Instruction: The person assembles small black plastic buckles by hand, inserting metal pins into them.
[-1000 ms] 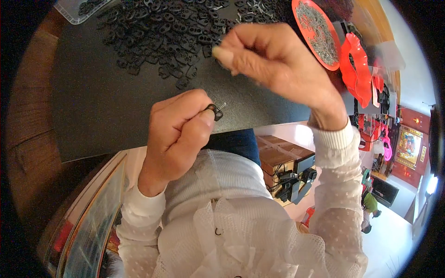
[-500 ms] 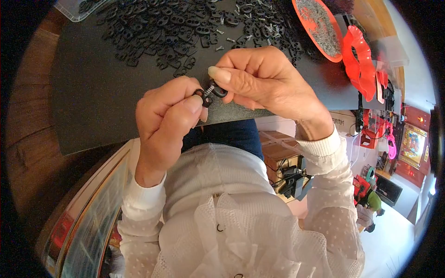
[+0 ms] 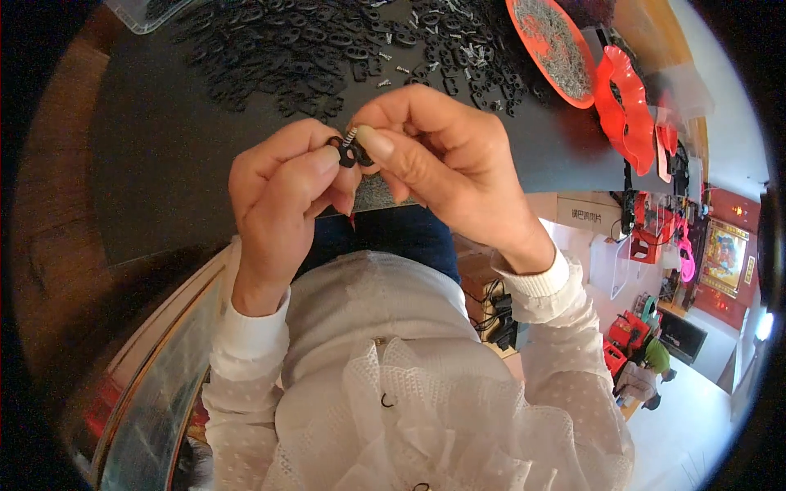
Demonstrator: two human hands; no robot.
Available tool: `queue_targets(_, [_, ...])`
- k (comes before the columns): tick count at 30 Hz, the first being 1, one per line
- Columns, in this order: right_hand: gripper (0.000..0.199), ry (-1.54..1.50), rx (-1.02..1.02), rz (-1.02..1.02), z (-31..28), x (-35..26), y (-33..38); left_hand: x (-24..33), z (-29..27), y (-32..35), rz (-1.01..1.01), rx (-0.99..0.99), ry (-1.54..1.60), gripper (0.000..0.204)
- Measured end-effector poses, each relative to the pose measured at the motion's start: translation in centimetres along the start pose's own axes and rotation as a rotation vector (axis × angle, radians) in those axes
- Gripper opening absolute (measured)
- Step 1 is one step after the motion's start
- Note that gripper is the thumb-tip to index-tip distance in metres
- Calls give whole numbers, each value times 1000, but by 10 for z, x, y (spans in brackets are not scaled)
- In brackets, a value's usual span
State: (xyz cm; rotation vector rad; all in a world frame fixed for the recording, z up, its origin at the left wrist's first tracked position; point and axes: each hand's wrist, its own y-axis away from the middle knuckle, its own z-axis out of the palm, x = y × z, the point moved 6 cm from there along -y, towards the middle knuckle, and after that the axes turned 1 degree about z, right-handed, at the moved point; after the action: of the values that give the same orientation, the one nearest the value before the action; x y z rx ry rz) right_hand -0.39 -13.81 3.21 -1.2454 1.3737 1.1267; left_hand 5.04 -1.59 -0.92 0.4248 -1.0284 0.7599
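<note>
Close to the table's near edge, my left hand [image 3: 277, 184] pinches a small black two-hole plastic cord-lock piece [image 3: 347, 155] between thumb and fingers. A thin metal spring [image 3: 350, 137] stands out from it, slanting up toward my right hand [image 3: 458, 159]. My right thumb and fingers are closed on a second black cord-lock part [image 3: 365, 157], right beside the first. My fingers cover much of both parts, and I cannot tell whether they are joined. Beyond my hands spreads a heap of similar black parts [image 3: 278, 61], with several loose springs [image 3: 385, 57] among them.
An orange-red plate [image 3: 583, 100] full of springs lies at the far right of the dark table [image 3: 147, 180], with a red wavy-edged dish [image 3: 626, 114] next to it. A clear container [image 3: 146, 26] stands far left. Other people [image 3: 647, 376] appear in the right background.
Both hands have shifted slightly left, and my right hand has come closer to the left. The spring and the two black parts now sit closer together.
</note>
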Motion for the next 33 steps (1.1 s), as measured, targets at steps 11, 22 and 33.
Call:
queue_targets(11, [15, 77, 67, -230, 1, 3, 9, -2, -3, -3, 0, -9, 51, 22])
queue_targets(22, [25, -175, 26, 101, -7, 9, 1, -1, 4, -6, 2, -124, -26, 21])
queue_targets(33, [24, -145, -166, 238, -20, 2, -4, 1, 9, -4, -23, -130, -79, 17])
